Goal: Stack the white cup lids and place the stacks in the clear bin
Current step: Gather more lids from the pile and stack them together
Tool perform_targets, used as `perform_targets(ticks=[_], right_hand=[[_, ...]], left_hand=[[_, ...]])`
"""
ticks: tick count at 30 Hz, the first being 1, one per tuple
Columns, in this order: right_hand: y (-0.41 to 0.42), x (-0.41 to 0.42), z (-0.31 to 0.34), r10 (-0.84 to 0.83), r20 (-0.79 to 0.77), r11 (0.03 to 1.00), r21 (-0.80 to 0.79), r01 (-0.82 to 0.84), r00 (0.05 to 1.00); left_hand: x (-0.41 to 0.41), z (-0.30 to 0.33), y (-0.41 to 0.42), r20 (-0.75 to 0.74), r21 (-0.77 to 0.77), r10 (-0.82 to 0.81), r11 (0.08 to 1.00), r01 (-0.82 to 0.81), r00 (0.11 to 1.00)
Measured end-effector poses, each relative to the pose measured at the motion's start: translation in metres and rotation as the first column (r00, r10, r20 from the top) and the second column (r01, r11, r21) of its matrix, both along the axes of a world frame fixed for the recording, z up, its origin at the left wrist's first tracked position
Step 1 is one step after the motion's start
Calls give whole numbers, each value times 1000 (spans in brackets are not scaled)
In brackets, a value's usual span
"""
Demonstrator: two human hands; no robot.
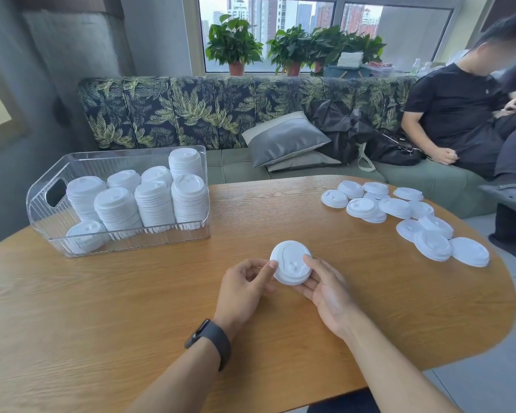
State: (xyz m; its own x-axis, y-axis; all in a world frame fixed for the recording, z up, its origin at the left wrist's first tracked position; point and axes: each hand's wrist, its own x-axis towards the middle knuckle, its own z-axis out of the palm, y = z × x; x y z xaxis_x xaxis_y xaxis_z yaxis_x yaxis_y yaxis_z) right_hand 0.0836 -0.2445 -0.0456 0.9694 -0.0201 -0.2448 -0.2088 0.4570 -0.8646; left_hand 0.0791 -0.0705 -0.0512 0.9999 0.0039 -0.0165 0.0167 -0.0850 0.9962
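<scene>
Head view: both hands, left hand (245,283) and right hand (325,289), pinch a short stack of thin white plastic cup lids (291,262) above the near wooden surface (131,293); light, flexible, slippery, best gripped by the rims.

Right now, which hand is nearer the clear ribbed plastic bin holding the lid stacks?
Left. The left hand sits just right of the clear ribbed plastic bin, gripping the small white lid stack; the right hand holds that stack's far side.
</scene>
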Motion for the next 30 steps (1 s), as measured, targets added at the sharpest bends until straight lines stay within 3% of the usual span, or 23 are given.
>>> perform_targets(ticks=[13, 30], right_hand=[[6, -3, 0, -38, 25, 994, -99, 40, 999], [6, -3, -1, -37, 19, 993, -111, 39, 999]], left_hand=[[4, -11, 1, 38, 49, 31, 998, -33, 999], [1, -7, -1, 63, 68, 43, 997, -47, 997]])
